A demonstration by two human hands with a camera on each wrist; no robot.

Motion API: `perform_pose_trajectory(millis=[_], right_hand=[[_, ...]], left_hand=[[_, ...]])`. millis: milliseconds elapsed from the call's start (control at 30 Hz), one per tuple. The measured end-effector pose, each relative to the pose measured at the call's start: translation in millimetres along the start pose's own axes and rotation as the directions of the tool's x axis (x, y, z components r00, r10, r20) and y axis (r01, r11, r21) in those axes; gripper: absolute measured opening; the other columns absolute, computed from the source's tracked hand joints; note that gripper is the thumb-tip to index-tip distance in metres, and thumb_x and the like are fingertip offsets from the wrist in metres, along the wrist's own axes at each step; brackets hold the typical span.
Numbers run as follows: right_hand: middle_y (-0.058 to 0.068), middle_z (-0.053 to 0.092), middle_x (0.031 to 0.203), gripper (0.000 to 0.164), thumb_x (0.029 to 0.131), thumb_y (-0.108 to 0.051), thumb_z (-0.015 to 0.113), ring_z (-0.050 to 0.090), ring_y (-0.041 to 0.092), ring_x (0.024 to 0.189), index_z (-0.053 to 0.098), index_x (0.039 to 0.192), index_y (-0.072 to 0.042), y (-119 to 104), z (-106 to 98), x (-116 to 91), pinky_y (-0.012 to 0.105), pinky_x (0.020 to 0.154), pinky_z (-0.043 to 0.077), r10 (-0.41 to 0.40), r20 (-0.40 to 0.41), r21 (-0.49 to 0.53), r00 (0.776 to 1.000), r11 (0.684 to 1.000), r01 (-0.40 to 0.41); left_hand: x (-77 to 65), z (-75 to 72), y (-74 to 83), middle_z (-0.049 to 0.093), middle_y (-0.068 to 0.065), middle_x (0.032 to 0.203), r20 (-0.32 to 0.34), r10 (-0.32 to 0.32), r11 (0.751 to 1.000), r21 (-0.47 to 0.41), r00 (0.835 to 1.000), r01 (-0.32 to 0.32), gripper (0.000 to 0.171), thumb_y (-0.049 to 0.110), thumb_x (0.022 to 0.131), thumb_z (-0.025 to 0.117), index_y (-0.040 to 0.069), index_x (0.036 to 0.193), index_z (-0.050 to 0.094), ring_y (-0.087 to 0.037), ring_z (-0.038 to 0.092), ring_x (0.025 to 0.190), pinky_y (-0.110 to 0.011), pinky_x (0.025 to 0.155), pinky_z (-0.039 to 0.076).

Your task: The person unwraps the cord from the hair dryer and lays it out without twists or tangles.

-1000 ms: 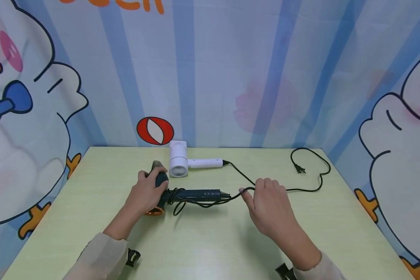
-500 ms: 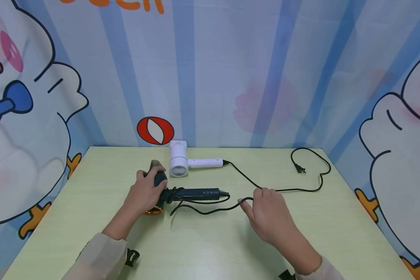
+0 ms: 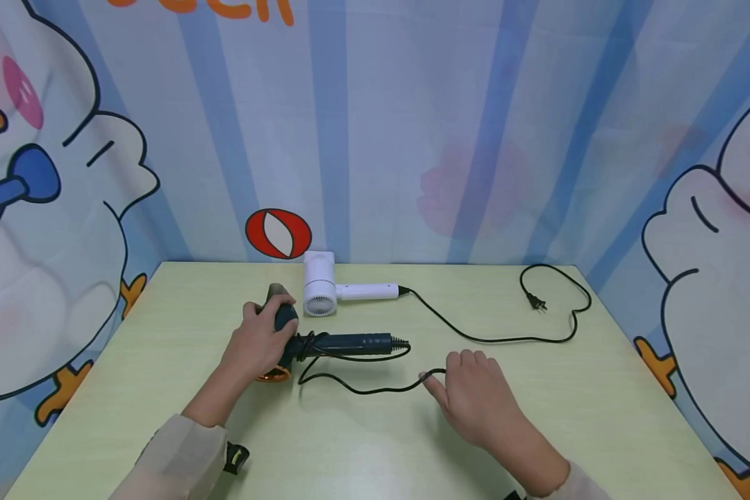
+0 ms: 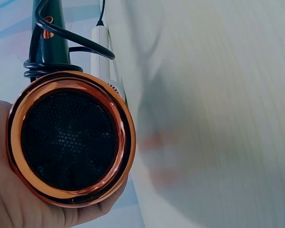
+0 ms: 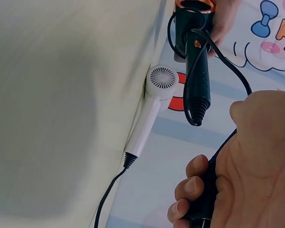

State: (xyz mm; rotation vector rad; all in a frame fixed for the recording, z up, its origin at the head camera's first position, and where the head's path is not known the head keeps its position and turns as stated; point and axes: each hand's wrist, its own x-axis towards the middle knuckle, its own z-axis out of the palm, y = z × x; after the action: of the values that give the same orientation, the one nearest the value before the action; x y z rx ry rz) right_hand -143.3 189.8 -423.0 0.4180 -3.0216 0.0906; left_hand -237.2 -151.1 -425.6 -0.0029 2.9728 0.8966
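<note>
the left hand (image 3: 257,347) grips the head of a dark teal, hard-shelled hair dryer with a copper-coloured ring (image 4: 126,118), thumb and fingers curled round it, over the left part of the pale wood-grained tabletop (image 3: 350,458). the dryer's long axis, its straight, round handle (image 3: 356,344), runs sideways from that grip towards the right hand (image 3: 478,396), which sits beyond the handle's tip and closer to the person.

the right hand's fingers are curled round what looks like the black plug (image 5: 206,190) of the thin black cord (image 3: 375,392). turns of cord ring the handle close to the head, so the left hand is nearer to them; from there the free length sags across to the right thumb. unwinding seems to turn on that slack line between the hands. a glossy white hair dryer (image 3: 365,292) lies behind, parallel to the handle.
</note>
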Motion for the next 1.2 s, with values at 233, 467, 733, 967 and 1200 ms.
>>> perform_pose_trajectory(millis=[233,467,733,967,1200], right_hand=[[0.005,0.037,0.07,0.052,0.105,-0.052,0.045,0.037,0.023,0.068,0.046,0.08,-0.007,0.3,7.4,-1.1,0.039,0.066,0.036,-0.009,0.007,-0.005,1.0,1.0,0.009],[0.005,0.038,0.071,0.052,0.105,-0.052,0.045,0.038,0.023,0.069,0.048,0.082,-0.006,2.5,10.6,-1.5,0.04,0.067,0.037,0.003,0.042,-0.018,0.999,1.0,-0.002],[0.007,0.04,0.072,0.053,0.104,-0.052,0.046,0.041,0.025,0.07,0.05,0.084,-0.003,13.3,14.9,4.0,0.042,0.068,0.039,0.021,0.028,-0.047,0.999,0.999,-0.02],[0.011,0.045,0.073,0.057,0.104,-0.054,0.046,0.044,0.028,0.07,0.05,0.082,-0.002,28.3,19.8,15.6,0.044,0.067,0.041,0.063,0.014,-0.053,0.998,0.997,-0.062],[0.011,0.045,0.068,0.055,0.104,-0.05,0.049,0.048,0.03,0.065,0.048,0.075,-0.003,43.5,23.9,31.0,0.042,0.062,0.042,0.099,-0.024,-0.065,0.995,0.993,-0.1]], left_hand=[[-0.4,-0.7,0.4,0.03,-0.029,0.14,-0.003,-0.013,1.0,0.003,1.0,0.013,0.044,0.04,0.105,0.049,0.029,0.147,0.042,-0.048,0.057,0.096,-0.046,0.07,0.05],[-0.9,-1.2,1.5,0.031,-0.028,0.14,-0.004,-0.018,1.0,-0.001,1.0,0.018,0.044,0.04,0.105,0.049,0.029,0.147,0.042,-0.047,0.057,0.096,-0.045,0.069,0.051],[-1.1,-4.1,3.5,0.03,-0.029,0.142,0.003,-0.003,1.0,-0.02,1.0,0.003,0.043,0.041,0.105,0.048,0.03,0.146,0.042,-0.048,0.056,0.099,-0.045,0.07,0.05],[-1.0,-6.3,6.1,0.031,-0.029,0.143,0.002,-0.013,1.0,-0.023,1.0,0.013,0.043,0.042,0.104,0.048,0.03,0.146,0.042,-0.049,0.055,0.102,-0.047,0.072,0.052],[-3.5,-8.5,8.5,0.032,-0.029,0.141,0.001,0.01,0.999,-0.035,1.0,-0.01,0.044,0.041,0.104,0.048,0.029,0.146,0.042,-0.047,0.057,0.1,-0.046,0.071,0.053]])
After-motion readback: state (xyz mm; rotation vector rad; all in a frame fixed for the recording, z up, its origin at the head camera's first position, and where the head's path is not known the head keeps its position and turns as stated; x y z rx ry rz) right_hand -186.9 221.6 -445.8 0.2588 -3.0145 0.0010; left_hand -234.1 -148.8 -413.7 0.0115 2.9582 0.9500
